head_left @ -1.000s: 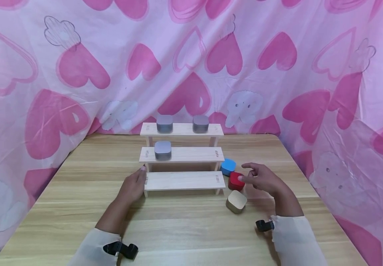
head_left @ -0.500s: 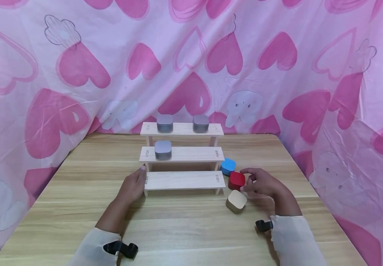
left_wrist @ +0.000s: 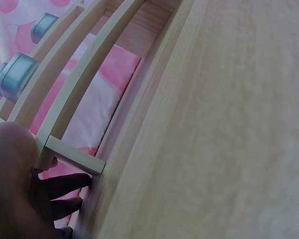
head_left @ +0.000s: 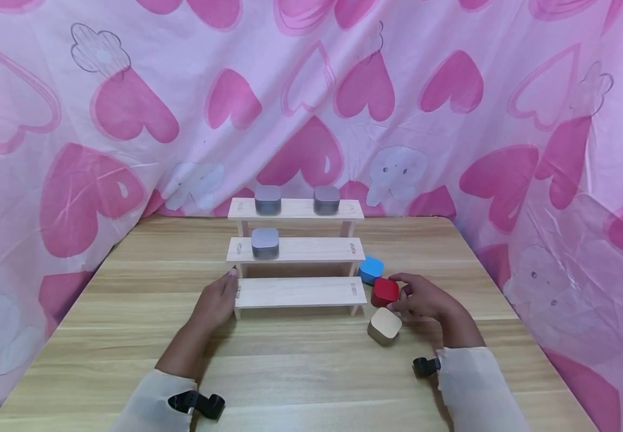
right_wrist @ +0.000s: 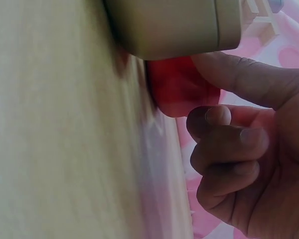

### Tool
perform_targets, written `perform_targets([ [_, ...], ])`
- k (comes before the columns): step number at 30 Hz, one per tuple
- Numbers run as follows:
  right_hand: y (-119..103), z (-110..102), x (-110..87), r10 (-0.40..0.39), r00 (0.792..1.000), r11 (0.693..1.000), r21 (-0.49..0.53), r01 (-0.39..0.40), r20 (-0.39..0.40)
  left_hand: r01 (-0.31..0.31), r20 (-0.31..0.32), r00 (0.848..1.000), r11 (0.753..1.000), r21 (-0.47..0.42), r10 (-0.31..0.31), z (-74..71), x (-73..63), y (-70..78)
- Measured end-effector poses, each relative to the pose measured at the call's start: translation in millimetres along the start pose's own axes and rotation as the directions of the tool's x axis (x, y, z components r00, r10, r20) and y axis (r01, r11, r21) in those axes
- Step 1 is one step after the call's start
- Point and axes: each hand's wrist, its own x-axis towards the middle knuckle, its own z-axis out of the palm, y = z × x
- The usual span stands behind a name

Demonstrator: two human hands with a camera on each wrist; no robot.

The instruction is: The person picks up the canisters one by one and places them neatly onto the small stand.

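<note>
A three-step wooden display stand [head_left: 300, 293] stands mid-table. At its left end my left hand [head_left: 216, 303] grips the lowest step; in the left wrist view that hand's fingers [left_wrist: 65, 185] spread beside the step's leg [left_wrist: 75, 155]. To the right of the stand, my right hand [head_left: 425, 296] pinches a red rounded-square tin [head_left: 385, 291] with thumb and forefinger on opposite sides. In the right wrist view the thumb [right_wrist: 249, 77] lies along the red tin [right_wrist: 182, 87], and the other fingers are curled. A beige tin [head_left: 384, 325] sits nearer, a blue tin [head_left: 371, 270] farther back.
Two grey tins, one on the left [head_left: 267, 200] and one on the right [head_left: 326, 200], stand on the top step. Another grey tin [head_left: 265, 243] is on the middle step's left. Pink heart-print cloth [head_left: 300, 90] hangs behind the wooden table [head_left: 300, 372].
My right hand has come down and closed its thumb and forefinger about the red tin, from hovering over its right edge. The left hand and the stand have stayed in place.
</note>
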Motion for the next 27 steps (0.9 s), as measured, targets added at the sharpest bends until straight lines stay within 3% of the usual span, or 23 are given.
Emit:
perform_targets([
  [27,7.1,3.9,5.5,-0.056,0.998,0.998,0.006,0.056,0.017,0.008,0.002,1.000,1.000,-0.002,-0.008,-0.5,-0.5,0.6],
])
